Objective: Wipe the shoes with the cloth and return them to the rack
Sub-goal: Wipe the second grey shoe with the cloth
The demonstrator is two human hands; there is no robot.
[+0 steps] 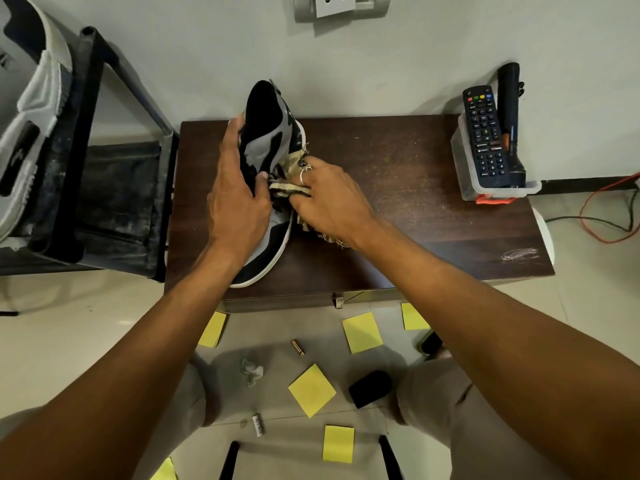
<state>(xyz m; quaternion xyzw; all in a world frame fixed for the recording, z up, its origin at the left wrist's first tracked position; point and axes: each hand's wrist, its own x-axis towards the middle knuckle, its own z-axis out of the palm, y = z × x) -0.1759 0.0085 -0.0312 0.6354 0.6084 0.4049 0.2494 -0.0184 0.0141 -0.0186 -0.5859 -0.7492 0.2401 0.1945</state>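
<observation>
A black, grey and white sneaker (268,140) lies tilted on the dark wooden table (398,188), toe toward me and heel toward the wall. My left hand (235,188) grips it from the left side around the tongue and collar. My right hand (329,199) holds a frayed beige cloth (294,164) pressed against the shoe's right side near the laces. A second grey and white shoe (31,109) rests on the black rack (90,140) at the far left.
A clear bin (467,168) with a remote control (483,133) and a black torch (509,109) stands at the table's right rear. Yellow sticky notes (311,389), a black object (370,388), crumpled paper (252,370) and small bits lie on the floor. Cables (602,216) run right.
</observation>
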